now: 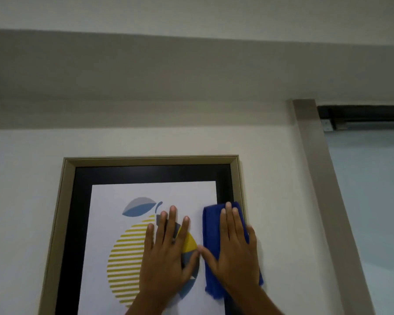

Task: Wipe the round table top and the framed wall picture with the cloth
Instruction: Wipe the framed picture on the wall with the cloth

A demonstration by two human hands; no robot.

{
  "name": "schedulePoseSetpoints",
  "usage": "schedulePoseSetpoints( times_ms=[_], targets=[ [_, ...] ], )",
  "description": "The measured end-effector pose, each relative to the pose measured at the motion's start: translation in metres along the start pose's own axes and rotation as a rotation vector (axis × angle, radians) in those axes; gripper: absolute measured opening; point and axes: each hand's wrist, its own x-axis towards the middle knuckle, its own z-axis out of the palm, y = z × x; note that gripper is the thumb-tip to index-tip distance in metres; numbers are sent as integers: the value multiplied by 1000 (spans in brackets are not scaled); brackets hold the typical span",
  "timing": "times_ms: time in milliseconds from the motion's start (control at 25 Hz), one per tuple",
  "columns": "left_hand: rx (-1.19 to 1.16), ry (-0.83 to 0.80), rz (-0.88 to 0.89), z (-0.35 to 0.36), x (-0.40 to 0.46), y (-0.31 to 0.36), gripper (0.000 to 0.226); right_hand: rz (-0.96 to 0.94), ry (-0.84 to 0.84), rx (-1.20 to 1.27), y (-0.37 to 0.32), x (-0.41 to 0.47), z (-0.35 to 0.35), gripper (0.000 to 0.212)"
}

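Observation:
The framed picture (68,201) hangs on the white wall, with a beige frame, a black mat and a print of a striped yellow and blue fruit. My left hand (166,253) lies flat on the glass over the fruit, fingers spread, holding nothing. My right hand (234,248) presses a folded blue cloth (210,246) flat against the picture's right side, over the black mat and the frame's right edge. The round table is out of view.
A beige door or window trim (314,169) runs down the wall to the right of the picture, with a pale glass panel (373,201) and a dark rail (362,114) beyond it. A bulkhead (168,71) crosses above.

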Motion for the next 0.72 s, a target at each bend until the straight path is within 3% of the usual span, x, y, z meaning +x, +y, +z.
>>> schedulePoseSetpoints(
  times_ms=[200, 360, 560, 720],
  targets=[
    [26, -15, 80, 4, -27, 2, 81, -30, -123, -44, 7, -111, 14, 105],
    [28, -10, 82, 5, -40, 1, 79, -90, -84, -34, 8, -51, -7, 93],
    [35, 24, 85, 12, -45, 1, 79, -8, -8, -83, -3, 71, -25, 88],
    [41, 48, 95, 15, -51, 0, 77, 92, 71, 4, -6, 16, -2, 75]
  ],
)
